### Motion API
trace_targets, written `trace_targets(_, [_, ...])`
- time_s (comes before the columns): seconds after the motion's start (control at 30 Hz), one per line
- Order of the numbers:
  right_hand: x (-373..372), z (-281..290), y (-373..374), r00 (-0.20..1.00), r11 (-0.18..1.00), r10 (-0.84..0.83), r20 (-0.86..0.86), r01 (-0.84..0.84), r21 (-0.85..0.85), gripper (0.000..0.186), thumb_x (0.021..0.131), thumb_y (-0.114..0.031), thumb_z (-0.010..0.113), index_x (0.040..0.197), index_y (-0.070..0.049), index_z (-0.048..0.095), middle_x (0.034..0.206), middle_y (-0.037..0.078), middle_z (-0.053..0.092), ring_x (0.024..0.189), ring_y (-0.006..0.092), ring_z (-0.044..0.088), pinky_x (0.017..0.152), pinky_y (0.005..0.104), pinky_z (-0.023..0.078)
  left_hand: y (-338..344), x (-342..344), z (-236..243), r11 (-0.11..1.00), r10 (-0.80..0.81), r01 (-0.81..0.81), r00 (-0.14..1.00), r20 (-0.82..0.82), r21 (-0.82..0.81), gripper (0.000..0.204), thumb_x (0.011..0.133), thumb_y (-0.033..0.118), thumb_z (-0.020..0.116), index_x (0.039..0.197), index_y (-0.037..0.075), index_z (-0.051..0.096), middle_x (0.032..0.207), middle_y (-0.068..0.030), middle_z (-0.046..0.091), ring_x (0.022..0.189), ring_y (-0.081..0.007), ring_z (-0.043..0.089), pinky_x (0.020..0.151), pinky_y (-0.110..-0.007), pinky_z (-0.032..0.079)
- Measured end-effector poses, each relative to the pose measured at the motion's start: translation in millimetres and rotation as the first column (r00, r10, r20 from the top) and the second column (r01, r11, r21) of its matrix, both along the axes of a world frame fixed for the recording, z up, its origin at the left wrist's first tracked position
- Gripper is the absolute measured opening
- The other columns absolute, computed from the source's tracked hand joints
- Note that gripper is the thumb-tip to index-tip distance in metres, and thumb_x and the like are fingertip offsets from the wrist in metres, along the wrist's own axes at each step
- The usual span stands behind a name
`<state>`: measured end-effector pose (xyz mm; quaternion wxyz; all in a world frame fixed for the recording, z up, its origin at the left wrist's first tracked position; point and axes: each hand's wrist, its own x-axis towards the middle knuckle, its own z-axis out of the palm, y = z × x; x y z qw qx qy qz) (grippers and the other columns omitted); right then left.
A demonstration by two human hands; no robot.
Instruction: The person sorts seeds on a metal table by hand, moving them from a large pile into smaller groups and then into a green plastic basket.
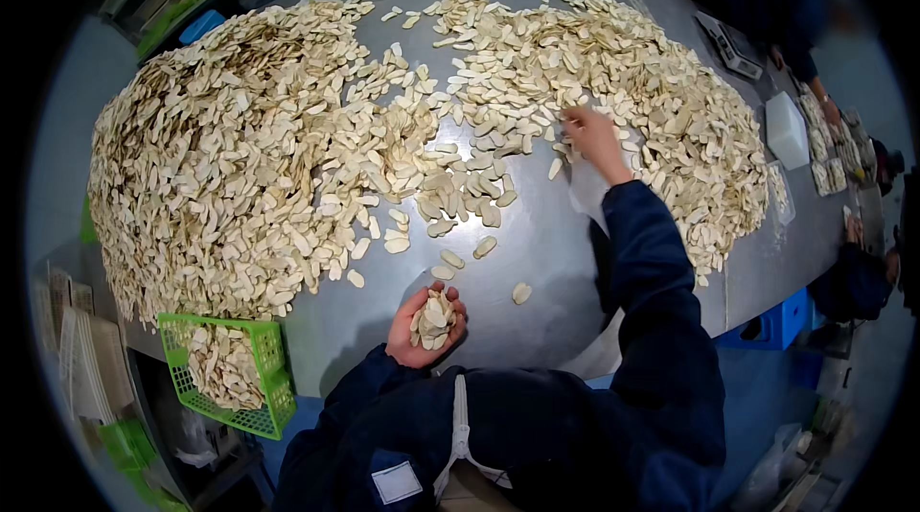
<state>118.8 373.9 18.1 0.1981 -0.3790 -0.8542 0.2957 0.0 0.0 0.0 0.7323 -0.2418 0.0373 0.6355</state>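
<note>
Metal tbl [546, 320] mostly covered w/ pale slices [450, 194]: big pile [220, 148] on L, smaller pile [685, 124] on R. Green basket [280, 392], part-filled w/ same, seen at near L corner. R hand [595, 140] held out at smaller pile's inner edge; grip blurred, can't tell. L hand [406, 340] cupped, fingers curled round handful [434, 322] of slices; few loose ones seen just beyond.

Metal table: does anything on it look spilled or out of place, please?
Only slightly: a few loose slices lie apart on the table, near the left hand. They look stray because most other slices are heaped together.
</note>
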Motion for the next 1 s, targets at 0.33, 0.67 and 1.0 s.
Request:
trace_targets(0.33, [-29, -36, -23, 0.995, 0.729, 0.075, 0.064, -0.098, 0.677, 0.011, 0.080, -0.010, 0.054, 0.087, -0.007, 0.062, 0.101, 0.013, 0.056, 0.094, 0.0321, 0.053, 0.081, 0.0443, 0.039, -4, -9, 4, 0.999, 0.028, -0.028, 1.000, -0.001, -0.025, 0.023, 0.096, 0.027, 0.044, 0.106, 0.012, 0.059, 0.108, -0.0053, 0.055, 0.104, -0.0239, 0.051, 0.087, -0.041, 0.047])
trace_targets(0.67, [-63, -8, -129, 0.880, 0.816, 0.463, -0.108, -0.376, 0.440, 0.031, 0.074, -0.012, 0.065, 0.104, -0.005, 0.059, 0.116, 0.017, 0.052, 0.110, 0.0362, 0.048, 0.094, 0.0457, 0.038, -2, -15, 1, 0.999, 0.002, -0.005, 0.998, 0.065, 0.043, 0.022, 0.095, 0.026, 0.047, 0.105, 0.012, 0.061, 0.108, -0.0066, 0.056, 0.103, -0.0241, 0.051, 0.089, -0.040, 0.045])
trace_targets(1.0, [18, -25, -59, 0.996, 0.843, -0.066, 0.060, 0.024, 0.538, 0.040, 0.074, -0.020, 0.069, 0.109, -0.004, 0.059, 0.122, 0.022, 0.050, 0.114, 0.0390, 0.044, 0.098, 0.0482, 0.031, -12, -34, -11, 0.993, 0.062, -0.069, 0.995, 0.073, 0.092, 0.021, 0.094, 0.026, 0.049, 0.105, 0.013, 0.061, 0.109, -0.0044, 0.056, 0.104, -0.0218, 0.051, 0.088, -0.039, 0.045])
